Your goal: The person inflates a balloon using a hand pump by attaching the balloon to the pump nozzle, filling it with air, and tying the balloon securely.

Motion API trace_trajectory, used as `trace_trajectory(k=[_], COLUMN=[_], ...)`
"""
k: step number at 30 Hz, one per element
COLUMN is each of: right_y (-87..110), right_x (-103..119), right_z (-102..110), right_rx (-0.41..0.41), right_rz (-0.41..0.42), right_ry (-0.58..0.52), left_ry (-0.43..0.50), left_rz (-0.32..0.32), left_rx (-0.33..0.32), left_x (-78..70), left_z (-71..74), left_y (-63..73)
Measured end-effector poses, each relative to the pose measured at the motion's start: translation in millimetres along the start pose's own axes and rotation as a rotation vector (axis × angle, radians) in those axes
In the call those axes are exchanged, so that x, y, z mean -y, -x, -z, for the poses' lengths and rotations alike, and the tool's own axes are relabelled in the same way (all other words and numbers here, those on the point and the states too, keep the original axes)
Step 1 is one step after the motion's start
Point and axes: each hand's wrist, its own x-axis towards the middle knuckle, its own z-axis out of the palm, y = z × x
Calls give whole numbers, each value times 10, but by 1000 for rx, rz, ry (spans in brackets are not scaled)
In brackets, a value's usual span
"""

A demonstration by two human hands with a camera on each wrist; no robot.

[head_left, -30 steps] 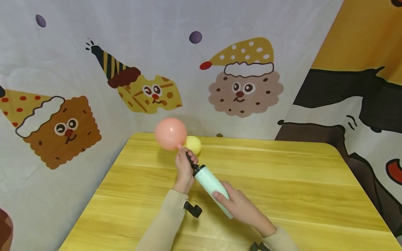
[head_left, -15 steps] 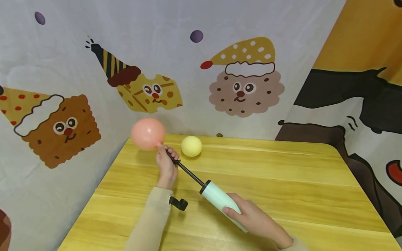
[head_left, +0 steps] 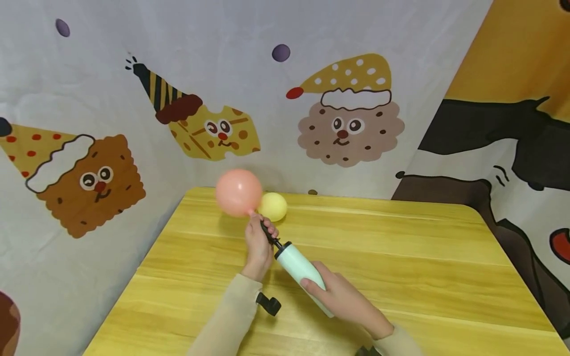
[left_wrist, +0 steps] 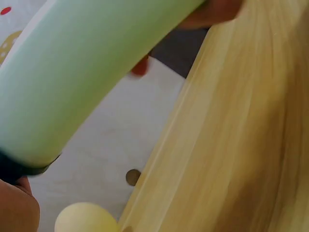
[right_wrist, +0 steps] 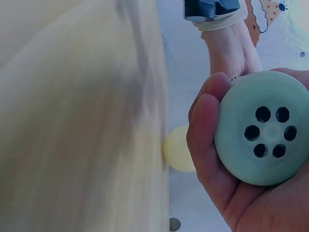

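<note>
A mint-green balloon pump (head_left: 298,267) with a black handle slants across both hands above the table. My left hand (head_left: 259,242) grips the black handle, its thumb by the neck of an inflated pink balloon (head_left: 239,193) at the pump's far end. Around the green barrel curls my right hand (head_left: 343,294); the right wrist view shows the barrel's round end (right_wrist: 271,164) with several holes. Only a short bit of black rod shows between handle and barrel. Fingers hide how the balloon's neck sits on the pump.
A smaller yellow balloon (head_left: 274,207) rests near the back of the wooden table (head_left: 423,257), just behind the pink one. A cloth backdrop (head_left: 276,99) with cartoon biscuits and cheese hangs along the table's back and left side.
Half a second ago the hands were farther apart with a long stretch of rod showing. Handle and barrel have since come together, the left hand and pink balloon moving right.
</note>
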Motion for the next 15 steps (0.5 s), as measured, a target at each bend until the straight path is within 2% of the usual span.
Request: trace_trajectory(k=[4,8,11,15], right_y=[-100,-136,-113,10], right_x=[51,81,79,1], right_z=[-3,-13,-9,50], right_rx=[-6,-2,2,31], right_rz=[15,12,3,-9], right_ry=[-19,-39,-54,-49], left_ry=[-18,-19,4,63], left_rz=[7,-8,-23,-54], left_rx=[1,-17,-25,-55], left_x=[31,4,-43,-166], left_z=[-9,21,36,96], left_y=[15,-33,-91,-195])
